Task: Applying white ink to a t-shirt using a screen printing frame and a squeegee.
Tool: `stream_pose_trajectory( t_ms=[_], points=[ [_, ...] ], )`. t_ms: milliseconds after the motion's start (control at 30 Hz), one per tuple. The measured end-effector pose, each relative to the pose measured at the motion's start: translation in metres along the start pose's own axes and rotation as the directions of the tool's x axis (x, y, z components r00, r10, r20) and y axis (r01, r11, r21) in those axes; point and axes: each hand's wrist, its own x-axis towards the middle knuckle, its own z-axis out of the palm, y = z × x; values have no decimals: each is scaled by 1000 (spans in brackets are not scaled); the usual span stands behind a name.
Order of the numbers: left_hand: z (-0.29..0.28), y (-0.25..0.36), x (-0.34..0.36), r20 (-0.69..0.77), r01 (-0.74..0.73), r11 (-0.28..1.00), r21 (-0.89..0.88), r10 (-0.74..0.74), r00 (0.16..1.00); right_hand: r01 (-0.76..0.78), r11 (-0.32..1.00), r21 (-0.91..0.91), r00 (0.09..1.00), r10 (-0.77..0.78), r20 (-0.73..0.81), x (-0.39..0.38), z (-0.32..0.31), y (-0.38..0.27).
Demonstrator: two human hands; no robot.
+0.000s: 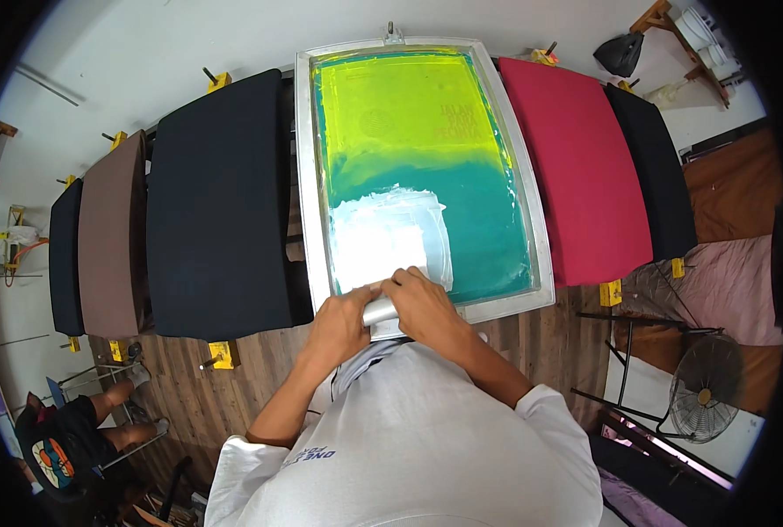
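Note:
A screen-printing frame (516, 101) with a silver metal border holds a mesh, yellow-green at the far end and teal nearer me, with faint reddish lettering. A thick patch of white ink (374, 230) covers its near left part. At the near edge, my left hand (343, 321) and my right hand (422, 303) are closed side by side on a silver squeegee (379, 309) at the lower end of the ink. The squeegee's blade is hidden.
Fabric-covered boards in black (216, 202), brown (110, 241) and red (576, 171) flank the frame, with yellow clamps (223, 354). A person (62, 443) sits at the lower left. A standing fan (706, 391) is at the right, and a wall shelf (703, 66) at the upper right.

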Motion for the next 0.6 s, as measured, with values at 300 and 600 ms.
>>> stream_pose_trajectory(
  t_ms=[300, 600],
  points=[
    [-4, -7, 86, -150, -146, 985, 95, 159, 976, -96, 982, -165, 988, 73, -139, 51, -39, 42],
    [36, -7, 23, -149, -191, 981, 34, 194, 970, -84, 993, -83, 982, 69, -175, -15, -5, 17]
  ],
)
